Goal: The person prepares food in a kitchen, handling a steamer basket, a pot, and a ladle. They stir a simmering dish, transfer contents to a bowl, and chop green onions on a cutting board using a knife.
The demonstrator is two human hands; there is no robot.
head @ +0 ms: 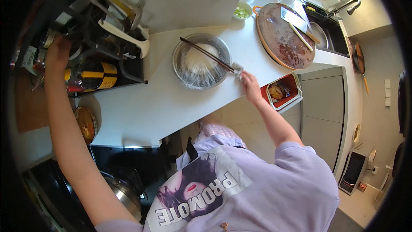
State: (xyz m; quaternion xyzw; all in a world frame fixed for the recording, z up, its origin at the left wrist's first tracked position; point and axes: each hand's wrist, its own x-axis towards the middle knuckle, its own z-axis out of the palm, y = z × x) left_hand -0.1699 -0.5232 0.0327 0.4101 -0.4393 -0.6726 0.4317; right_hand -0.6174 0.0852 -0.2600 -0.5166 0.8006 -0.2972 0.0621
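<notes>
My left hand (58,51) reaches in among the bottles and jars of a dark condiment rack (133,79). Its fingers are partly hidden, so what they touch is unclear. My right hand (251,87), at the counter's front edge, pinches a crumpled whitish piece (237,67), perhaps tissue or plastic film. Between my hands stands a round metal bowl (175,67) covered with clear plastic wrap (201,77), a pale dough-like mass (201,56) showing through. Dark chopsticks (206,53) lie across the wrap, their right ends close to my right fingers.
Right of the bowl is a round wooden chopping board (280,35) bearing a cleaver (296,21). A bowl of chopped greens (242,11) sits behind. An open red-lined bin (283,91) is below the counter edge. A dark-capped bottle (93,75) lies in the rack.
</notes>
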